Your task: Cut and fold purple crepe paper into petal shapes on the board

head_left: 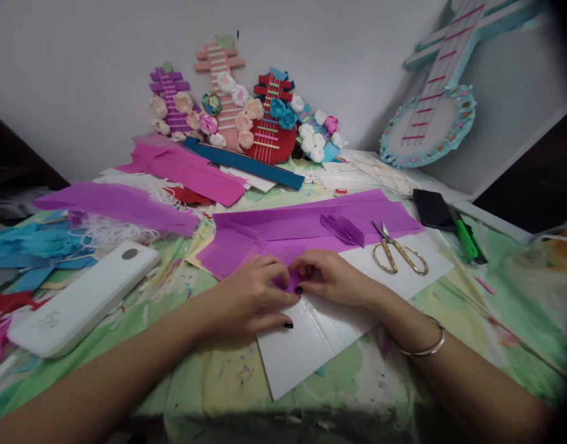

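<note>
A small piece of purple paper (290,282) sits between my two hands, over the edge of a white board (320,333). My left hand (251,295) has its fingers curled over the paper, the thumb stretched toward the board. From the other side my right hand (336,277) pinches the same piece; the fingertips partly hide it. Behind the hands lie larger purple sheets (293,225), with a folded purple petal-like piece (342,229) on top. Gold-handled scissors (399,250), blades slightly apart, rest to the right of my right hand.
A white power bank (84,299) lies at left near blue crepe paper (38,243). A black phone (434,209) and a green cutter (467,237) are at right. Paper-flower-decorated toy instruments (269,123) lean on the wall; a larger light-blue one (426,126) stands at right.
</note>
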Tool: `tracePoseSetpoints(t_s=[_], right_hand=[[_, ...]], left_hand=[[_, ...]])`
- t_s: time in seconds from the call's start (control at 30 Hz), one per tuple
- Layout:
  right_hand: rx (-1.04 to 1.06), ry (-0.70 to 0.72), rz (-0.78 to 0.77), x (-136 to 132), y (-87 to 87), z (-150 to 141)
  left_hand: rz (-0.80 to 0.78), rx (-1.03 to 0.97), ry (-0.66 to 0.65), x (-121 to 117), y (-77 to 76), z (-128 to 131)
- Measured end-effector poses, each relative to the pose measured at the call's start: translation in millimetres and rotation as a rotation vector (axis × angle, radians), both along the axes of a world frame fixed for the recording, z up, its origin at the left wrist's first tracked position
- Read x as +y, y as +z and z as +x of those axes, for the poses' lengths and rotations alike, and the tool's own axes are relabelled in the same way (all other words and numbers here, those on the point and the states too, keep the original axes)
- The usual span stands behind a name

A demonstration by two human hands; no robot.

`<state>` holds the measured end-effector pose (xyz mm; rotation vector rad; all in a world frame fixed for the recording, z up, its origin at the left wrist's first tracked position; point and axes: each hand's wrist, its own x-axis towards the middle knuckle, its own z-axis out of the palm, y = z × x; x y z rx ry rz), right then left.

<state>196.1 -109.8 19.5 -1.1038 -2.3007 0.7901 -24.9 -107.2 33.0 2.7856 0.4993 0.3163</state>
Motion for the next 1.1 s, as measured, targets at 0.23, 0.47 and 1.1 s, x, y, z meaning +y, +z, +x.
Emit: tracePoseSetpoints(t_s=[0.23, 0.47, 1.1], right_hand=[[-0.020, -0.095, 0.084, 3, -3.5, 9], [-0.080, -0.181, 0.115, 3, -0.5, 11], [-0.110, 0.099, 0.214, -22, 10.7, 4]], left_hand=[[-0.041, 0.000, 0.012, 0, 1.0, 0], [-0.052, -0.023, 0.010, 0, 0.2, 0], [-0.246, -0.359, 0.433, 16, -19.6, 11]])
